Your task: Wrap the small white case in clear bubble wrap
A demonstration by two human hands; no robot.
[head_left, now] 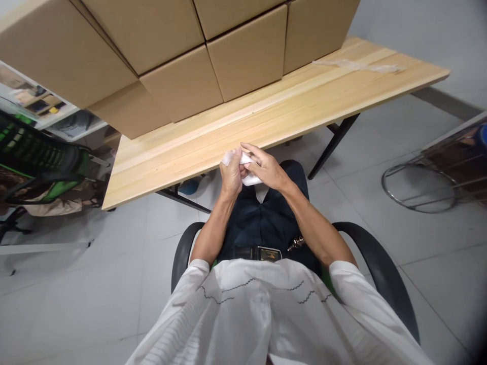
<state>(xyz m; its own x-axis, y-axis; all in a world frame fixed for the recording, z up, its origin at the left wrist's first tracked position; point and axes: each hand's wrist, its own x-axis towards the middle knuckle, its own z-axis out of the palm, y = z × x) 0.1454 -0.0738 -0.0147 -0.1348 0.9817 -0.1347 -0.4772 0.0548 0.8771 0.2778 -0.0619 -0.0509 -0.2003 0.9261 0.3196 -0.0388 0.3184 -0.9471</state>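
I sit in a black armchair with both hands raised over my lap, just in front of the wooden table's near edge (pixel 198 172). My left hand (pixel 231 175) is closed around a crumpled white tissue (pixel 249 177). My right hand (pixel 266 167) lies over the tissue from the right, its fingers curled and pinching the top of it. Part of the tissue sticks out left at the fingertips and below the right palm; the rest is hidden between my hands.
Several stacked cardboard boxes (pixel 182 76) fill the back of the table. A strip of clear plastic (pixel 357 65) lies at its far right. A green and black chair (pixel 41 167) stands left, a chrome frame (pixel 422 182) right. Black armrests (pixel 380 263) flank my lap.
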